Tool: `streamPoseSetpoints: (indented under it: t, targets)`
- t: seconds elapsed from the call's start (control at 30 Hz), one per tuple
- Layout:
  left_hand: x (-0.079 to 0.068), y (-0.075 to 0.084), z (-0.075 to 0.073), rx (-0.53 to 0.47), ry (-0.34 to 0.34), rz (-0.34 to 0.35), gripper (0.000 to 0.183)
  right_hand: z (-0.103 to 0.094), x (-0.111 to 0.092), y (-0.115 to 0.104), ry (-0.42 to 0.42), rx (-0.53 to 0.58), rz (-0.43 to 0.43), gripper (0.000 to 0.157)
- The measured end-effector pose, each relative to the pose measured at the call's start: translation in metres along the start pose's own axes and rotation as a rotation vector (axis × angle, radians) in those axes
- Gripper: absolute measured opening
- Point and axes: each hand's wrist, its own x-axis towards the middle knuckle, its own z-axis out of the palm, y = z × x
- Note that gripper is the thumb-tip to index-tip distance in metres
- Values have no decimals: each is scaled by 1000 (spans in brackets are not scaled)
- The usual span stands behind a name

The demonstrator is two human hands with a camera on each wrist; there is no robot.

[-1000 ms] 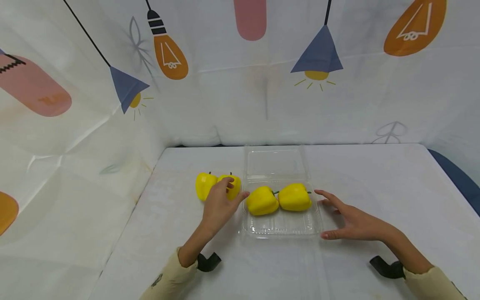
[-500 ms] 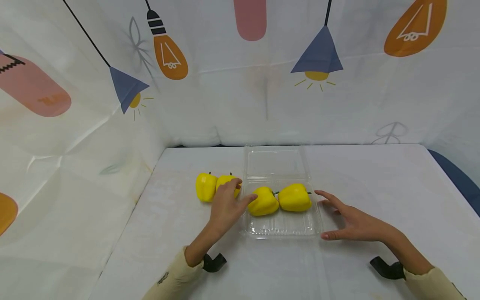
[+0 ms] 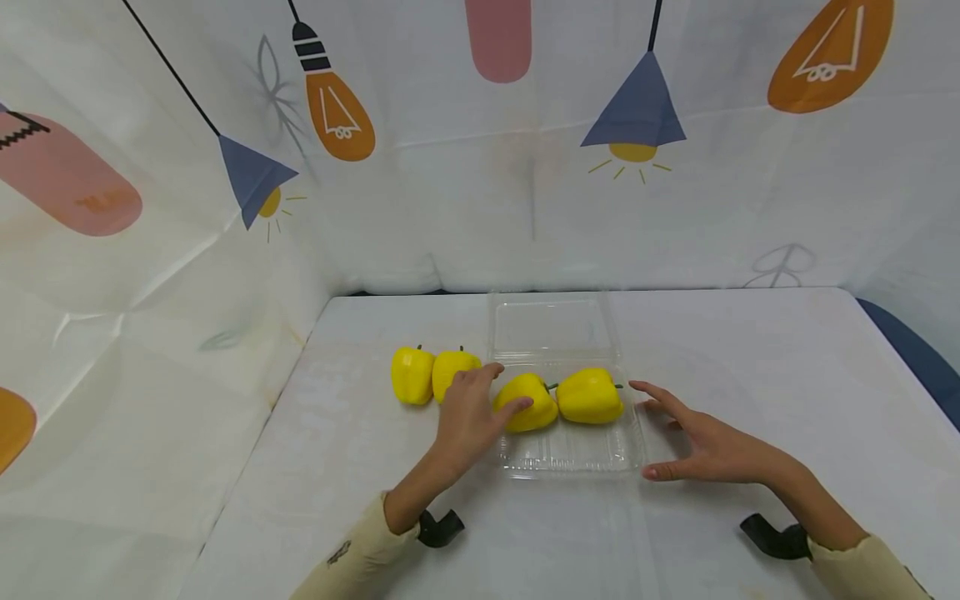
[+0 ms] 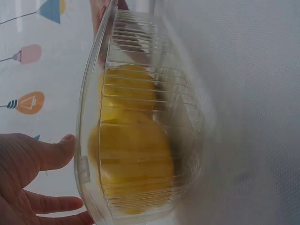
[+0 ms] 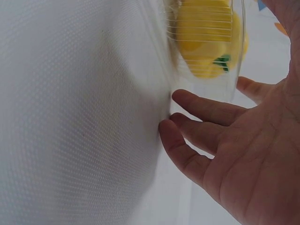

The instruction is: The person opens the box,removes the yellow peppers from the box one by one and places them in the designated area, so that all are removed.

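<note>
A clear plastic clamshell container [image 3: 570,454] lies with its lid [image 3: 551,325] folded back on the table. Two yellow bell peppers lie on their sides in its base, a left one [image 3: 536,412] and a right one [image 3: 590,396]. My left hand [image 3: 468,417] is above the container's left rim, thumb over the left pepper and fingers spread; nothing is held. In the left wrist view its thumb [image 4: 58,153] is close to the rim; contact is unclear. My right hand [image 3: 712,446] rests beside the container's right wall, fingers spread and holding nothing, with fingertips at the table in the right wrist view.
Two more yellow bell peppers stand upright left of the container, an outer one [image 3: 412,375] and an inner one [image 3: 450,371] partly behind my left hand. A white cloth covers the table [image 3: 787,358]. A patterned curtain [image 3: 465,183] hangs behind it.
My left hand has moved right, from in front of the inner upright pepper to over the container's left edge. My right hand and the peppers have stayed in place.
</note>
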Motion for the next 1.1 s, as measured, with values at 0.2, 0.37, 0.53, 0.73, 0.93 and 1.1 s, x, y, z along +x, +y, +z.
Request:
streamPoseSetpoints:
  t: [0.2, 0.37, 0.53, 0.73, 0.93, 1.1]
  targets:
    - [0, 4, 4, 30, -6, 11, 63, 0, 0, 1, 1, -4, -3, 105]
    - [0, 5, 7, 29, -10, 42, 60, 0, 0, 2, 5, -4, -12, 105]
    - [0, 8, 9, 53, -15, 66, 60, 0, 0, 2, 5, -4, -19, 105]
    - [1, 11, 11, 94, -37, 67, 63, 0, 0, 2, 7, -10, -20, 106]
    - [1, 11, 13, 140, -50, 81, 61, -1, 0, 0, 4, -3, -22, 105]
    - [1, 12, 13, 152, -52, 83, 60, -1, 0, 0, 2, -3, -11, 106]
